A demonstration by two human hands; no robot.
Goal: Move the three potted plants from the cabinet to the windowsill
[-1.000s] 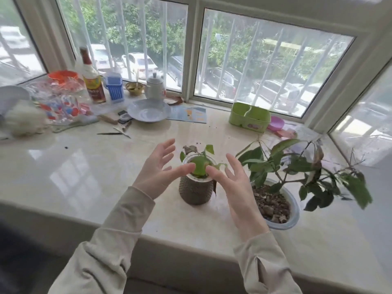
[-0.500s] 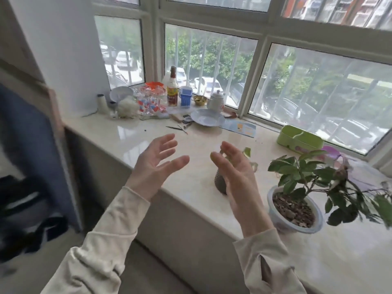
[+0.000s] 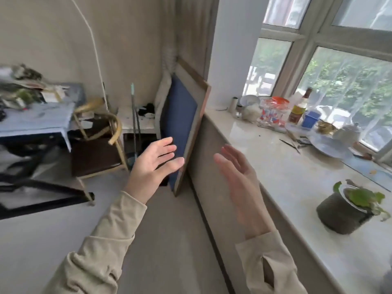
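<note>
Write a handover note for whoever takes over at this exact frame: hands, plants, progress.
Left hand: open, empty, raised in the air.
Right hand: open, empty, beside the sill edge.
Small dark woven pot with green leaves: upright on the pale marble windowsill.
Done: that pot is placed. No other potted plant shows in this view, and neither does the cabinet.
Left: find and bring whichever pots are not yet on the sill.

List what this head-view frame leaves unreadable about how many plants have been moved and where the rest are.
- Plant count: only the small dark potted plant shows on the windowsill; the right edge cuts the sill off.
- Cabinet: cannot be identified; the left of the room is motion-blurred.
- Bottle label: too small and blurred.
- Left hand and right hand: open, empty.
</note>
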